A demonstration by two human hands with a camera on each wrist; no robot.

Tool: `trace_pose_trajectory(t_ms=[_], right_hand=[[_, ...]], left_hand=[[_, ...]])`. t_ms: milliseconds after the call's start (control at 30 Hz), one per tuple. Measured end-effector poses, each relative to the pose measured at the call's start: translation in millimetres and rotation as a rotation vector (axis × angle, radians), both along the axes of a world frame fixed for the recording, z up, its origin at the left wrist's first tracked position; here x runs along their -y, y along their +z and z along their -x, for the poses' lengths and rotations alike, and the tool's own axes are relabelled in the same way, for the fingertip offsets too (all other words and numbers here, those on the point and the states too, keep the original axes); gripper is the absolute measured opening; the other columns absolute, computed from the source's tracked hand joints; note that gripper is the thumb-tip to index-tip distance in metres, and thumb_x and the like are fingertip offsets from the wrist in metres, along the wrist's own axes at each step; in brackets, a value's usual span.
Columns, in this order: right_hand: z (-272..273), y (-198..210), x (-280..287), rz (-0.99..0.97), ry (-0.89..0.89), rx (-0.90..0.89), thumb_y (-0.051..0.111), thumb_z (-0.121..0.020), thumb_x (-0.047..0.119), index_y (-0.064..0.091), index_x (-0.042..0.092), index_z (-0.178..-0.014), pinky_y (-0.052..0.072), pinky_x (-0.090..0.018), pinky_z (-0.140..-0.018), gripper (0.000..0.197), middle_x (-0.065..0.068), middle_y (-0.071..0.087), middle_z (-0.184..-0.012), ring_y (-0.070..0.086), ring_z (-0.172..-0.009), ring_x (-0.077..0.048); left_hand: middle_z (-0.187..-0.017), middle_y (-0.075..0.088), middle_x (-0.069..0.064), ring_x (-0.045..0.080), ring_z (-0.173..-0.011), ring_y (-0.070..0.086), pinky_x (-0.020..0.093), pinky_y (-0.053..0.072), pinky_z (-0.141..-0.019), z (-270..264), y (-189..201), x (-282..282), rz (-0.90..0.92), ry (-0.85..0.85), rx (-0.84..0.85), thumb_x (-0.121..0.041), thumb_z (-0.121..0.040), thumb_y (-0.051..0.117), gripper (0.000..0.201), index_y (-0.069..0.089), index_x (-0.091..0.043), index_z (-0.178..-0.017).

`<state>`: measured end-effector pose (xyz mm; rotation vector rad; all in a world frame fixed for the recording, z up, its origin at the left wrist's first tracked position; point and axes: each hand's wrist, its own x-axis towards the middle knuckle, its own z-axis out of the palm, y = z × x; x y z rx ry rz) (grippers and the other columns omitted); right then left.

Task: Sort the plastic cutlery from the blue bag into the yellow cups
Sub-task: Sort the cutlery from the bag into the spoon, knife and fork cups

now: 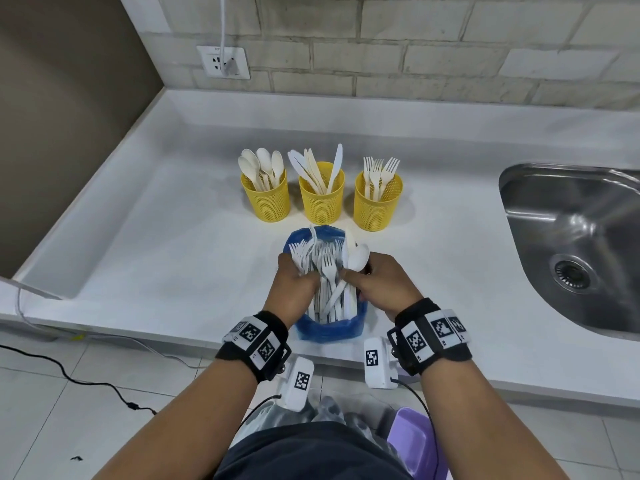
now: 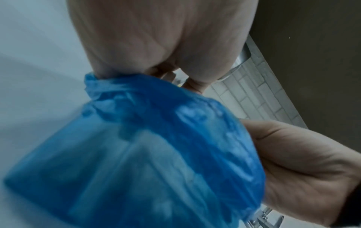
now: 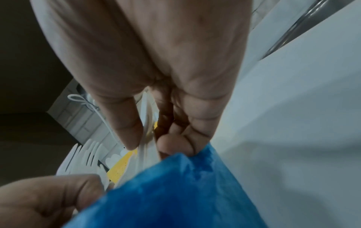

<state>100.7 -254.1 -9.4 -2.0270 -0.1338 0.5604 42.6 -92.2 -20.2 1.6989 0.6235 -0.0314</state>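
Note:
The blue bag [image 1: 329, 329] lies on the white counter near its front edge, mouth toward the cups, full of white plastic cutlery [image 1: 334, 299]. My left hand [image 1: 306, 275] reaches into the bag's left side and grips a fan of forks [image 1: 300, 256]. My right hand [image 1: 353, 276] pinches a spoon [image 1: 358, 258] and a knife [image 1: 345, 249] between thumb and fingers [image 3: 134, 135]. Behind the bag stand three yellow cups: spoons [image 1: 266, 199], knives [image 1: 322, 200], forks [image 1: 378, 204]. The left wrist view shows mostly the bag [image 2: 136, 154]; its fingertips are hidden.
A steel sink [image 1: 571, 244] is sunk into the counter at the right. The counter [image 1: 156, 254] has a raised lip at left and back. A wall socket [image 1: 223, 62] holds a plug. A purple bin [image 1: 412, 441] and cables are on the floor.

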Motion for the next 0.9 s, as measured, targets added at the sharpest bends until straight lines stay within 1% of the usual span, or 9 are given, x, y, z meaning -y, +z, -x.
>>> trace_pose_trajectory(t_ms=[67, 200, 333, 433, 567, 667, 767, 800, 900], right_hand=[[-0.3, -2.3, -3.1, 0.061, 0.008, 0.033, 0.076, -0.086, 0.031, 0.070, 0.008, -0.091, 0.059, -0.048, -0.084, 0.025, -0.010, 0.074, -0.088, 0.070, -0.085, -0.027], [1.2, -0.5, -9.6, 0.242, 0.069, 0.105, 0.069, -0.093, 0.028, 0.067, 0.008, -0.098, 0.045, -0.031, -0.078, 0.021, -0.007, 0.070, -0.097, 0.063, -0.095, -0.026], [3.6, -0.6, -16.2, 0.182, 0.063, 0.147, 0.069, -0.093, 0.026, 0.064, 0.010, -0.091, 0.040, -0.030, -0.072, 0.017, -0.002, 0.065, -0.085, 0.060, -0.084, -0.023], [5.2, -3.9, -22.0, 0.117, 0.110, 0.158, 0.065, -0.096, 0.020, 0.071, 0.007, -0.098, 0.044, -0.029, -0.077, 0.015, -0.008, 0.073, -0.095, 0.064, -0.088, -0.022], [7.3, 2.6, -24.5, 0.044, 0.176, 0.139, 0.056, -0.095, 0.006, 0.077, 0.012, -0.111, 0.048, -0.023, -0.088, 0.027, -0.004, 0.076, -0.112, 0.067, -0.101, -0.015], [5.5, 4.7, -22.3, 0.073, 0.068, 0.235, 0.054, -0.092, 0.003, 0.078, 0.014, -0.104, 0.048, -0.024, -0.094, 0.029, 0.002, 0.071, -0.106, 0.065, -0.102, -0.014], [-0.2, 0.5, -25.7, 0.150, 0.073, 0.358, 0.055, -0.091, 0.004, 0.074, 0.011, -0.113, 0.047, -0.034, -0.099, 0.029, -0.009, 0.063, -0.111, 0.063, -0.105, -0.025], [-2.2, -0.9, -28.7, 0.175, 0.103, 0.359, 0.056, -0.092, 0.008, 0.071, 0.012, -0.120, 0.046, -0.036, -0.102, 0.032, -0.013, 0.059, -0.117, 0.061, -0.109, -0.028], [-4.8, -5.7, -37.3, 0.309, 0.229, 0.340, 0.059, -0.095, 0.022, 0.061, 0.021, -0.138, 0.041, -0.042, -0.109, 0.043, -0.014, 0.046, -0.130, 0.049, -0.119, -0.034]], left_hand=[[-0.101, 0.063, 0.000, 0.019, -0.093, 0.063, 0.033, 0.049, -0.077, 1.2, 0.2, 2.0, 0.004, -0.011, 0.005, -0.009, -0.082, 0.063, 0.041, 0.048, -0.013, -0.120], [-0.105, 0.075, -0.007, 0.011, -0.099, 0.071, 0.035, 0.056, -0.091, 1.3, -3.9, -1.1, -0.084, -0.165, -0.034, -0.040, -0.067, 0.068, 0.054, 0.063, -0.024, -0.119], [-0.105, 0.074, -0.009, 0.005, -0.098, 0.070, 0.021, 0.053, -0.086, 2.4, -7.3, -0.7, -0.109, -0.292, -0.024, -0.018, -0.077, 0.079, 0.045, 0.060, -0.025, -0.118], [-0.102, 0.070, -0.015, -0.003, -0.093, 0.066, 0.006, 0.046, -0.073, 5.1, -7.2, 0.4, -0.138, -0.307, 0.006, -0.009, -0.078, 0.082, 0.048, 0.057, -0.021, -0.116], [-0.097, 0.074, -0.009, -0.002, -0.089, 0.069, 0.014, 0.050, -0.077, 5.3, -12.9, -3.6, -0.154, -0.248, 0.045, -0.007, -0.079, 0.078, 0.035, 0.066, -0.028, -0.105], [-0.094, 0.075, -0.005, 0.016, -0.092, 0.072, 0.029, 0.052, -0.077, 2.6, -16.7, -7.2, -0.150, -0.155, 0.015, -0.025, -0.075, 0.070, 0.032, 0.069, -0.022, -0.107], [-0.064, 0.066, -0.018, 0.005, -0.064, 0.060, 0.026, 0.046, -0.063, 1.5, -17.4, -9.0, -0.096, -0.073, 0.033, -0.009, -0.081, 0.063, 0.007, 0.062, -0.016, -0.082], [-0.055, 0.060, -0.019, 0.002, -0.057, 0.053, 0.023, 0.041, -0.059, 1.7, -15.4, -8.8, -0.092, -0.067, 0.038, -0.003, -0.083, 0.062, 0.014, 0.056, -0.015, -0.076], [-0.072, 0.071, -0.016, 0.009, -0.073, 0.065, 0.028, 0.051, -0.070, 3.1, -11.3, -9.6, -0.041, -0.045, 0.065, -0.004, -0.081, 0.062, 0.021, 0.069, -0.019, -0.094]])
